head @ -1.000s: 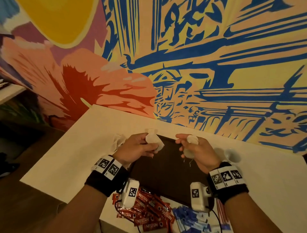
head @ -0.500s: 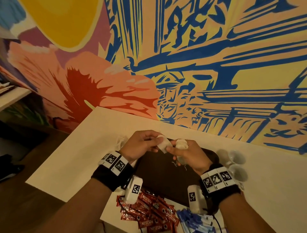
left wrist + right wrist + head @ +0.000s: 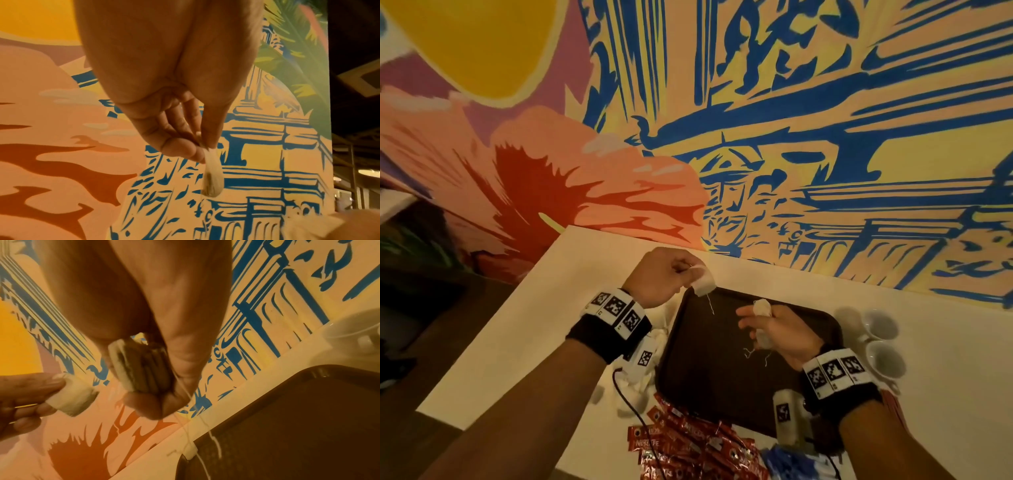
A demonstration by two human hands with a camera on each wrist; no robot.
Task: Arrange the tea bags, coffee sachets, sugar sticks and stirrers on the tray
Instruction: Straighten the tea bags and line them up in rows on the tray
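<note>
Left hand [image 3: 659, 275] up over the far left corner of the dark brown plastic tray [image 3: 709, 380], thumb and fingers pinching a single white paper tea bag [image 3: 702, 281], its thread dangling free. Right hand [image 3: 782, 330] above the tray's middle, fingers curled round a small stack of white tea bags [image 3: 141, 367], threads trailing down. Red coffee sachets [image 3: 688, 445] heaped on the white table [image 3: 524, 329] at the tray's near edge, white cups [image 3: 883, 342] off right.
</note>
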